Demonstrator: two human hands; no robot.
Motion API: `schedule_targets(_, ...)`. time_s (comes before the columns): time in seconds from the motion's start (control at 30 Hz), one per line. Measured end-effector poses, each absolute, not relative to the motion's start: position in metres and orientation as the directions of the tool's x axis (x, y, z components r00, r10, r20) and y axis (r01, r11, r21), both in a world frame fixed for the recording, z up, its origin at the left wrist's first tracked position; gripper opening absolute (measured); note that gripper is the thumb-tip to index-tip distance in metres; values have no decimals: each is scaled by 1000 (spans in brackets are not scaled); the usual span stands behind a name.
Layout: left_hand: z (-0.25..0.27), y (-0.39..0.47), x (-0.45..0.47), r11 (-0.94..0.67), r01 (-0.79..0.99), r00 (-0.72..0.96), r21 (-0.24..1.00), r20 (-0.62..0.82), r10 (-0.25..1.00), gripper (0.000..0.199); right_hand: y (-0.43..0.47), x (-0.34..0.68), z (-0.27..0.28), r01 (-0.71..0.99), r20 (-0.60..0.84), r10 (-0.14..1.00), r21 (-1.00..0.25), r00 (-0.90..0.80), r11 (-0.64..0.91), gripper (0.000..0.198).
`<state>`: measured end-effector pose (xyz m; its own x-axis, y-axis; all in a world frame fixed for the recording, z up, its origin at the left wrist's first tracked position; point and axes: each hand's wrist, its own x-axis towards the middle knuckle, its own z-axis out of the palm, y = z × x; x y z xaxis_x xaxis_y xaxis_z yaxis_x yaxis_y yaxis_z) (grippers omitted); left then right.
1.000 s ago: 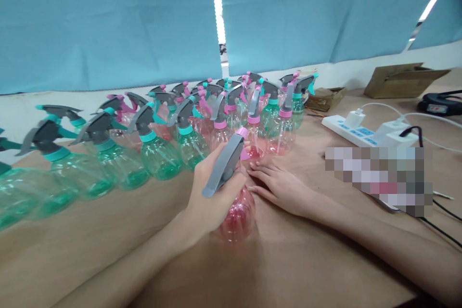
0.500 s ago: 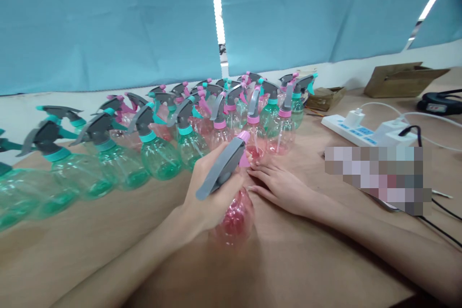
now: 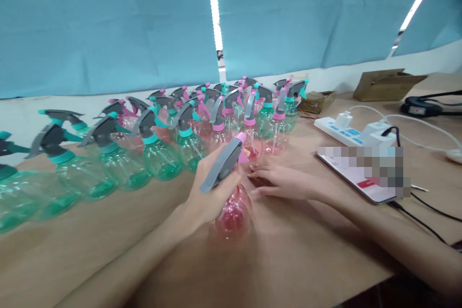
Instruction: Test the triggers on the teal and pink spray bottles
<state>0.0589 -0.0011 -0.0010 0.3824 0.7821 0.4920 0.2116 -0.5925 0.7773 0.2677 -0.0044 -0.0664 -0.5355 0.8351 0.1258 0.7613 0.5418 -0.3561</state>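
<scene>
Translucent pink round plastic spray bottle (image 3: 234, 214), grey-and-pink trigger head (image 3: 224, 163) fitted, located at the near side of the smooth brown table (image 3: 288, 255); left hand (image 3: 207, 202) wrapped about its neck. Right hand (image 3: 283, 180): fingers extended, slightly parted, just beside the bottle. Translucent green round plastic spray bottles (image 3: 162, 159) in a row, bases deeper green; whether liquid, cannot tell. Background: blue fabric curtain (image 3: 126, 24), brown cardboard box (image 3: 388, 86).

Blue cloth (image 3: 144, 19) with two narrow strips of light (image 3: 214, 5), white wall (image 3: 21, 116) below, brown tabletop (image 3: 281, 255) in front.
</scene>
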Motion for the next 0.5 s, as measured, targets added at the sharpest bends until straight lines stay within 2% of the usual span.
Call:
schedule_targets(0.03, -2, 0, 58, -607, 224, 408, 763, 492, 769, 7, -9, 271, -57, 753, 64, 837, -405, -543, 519, 42)
schedule_targets(0.1, -5, 0, 58, -618, 253, 438, 745, 482, 759, 4, -21, 275, -41, 741, -7, 846, -487, -532, 462, 58)
schedule_targets(0.17, -7, 0, 60, -598, 267, 425, 756, 464, 777, 7, -36, 276, -31, 702, 33, 859, -562, -510, 438, 68)
schedule_targets(0.27, -10, -3, 70, -582, 228, 385, 781, 476, 790, 15, -55, 272, -25, 650, 110, 880, -633, -462, 420, 68)
schedule_targets(0.43, -14, -6, 107, -606, 165, 403, 778, 508, 761, 6, -72, 273, -21, 638, 209, 871, -608, -445, 472, 68)
schedule_targets(0.5, -17, -8, 127, -616, 149, 419, 773, 515, 748, 10, -77, 279, -23, 669, 252, 877, -571, -408, 475, 70)
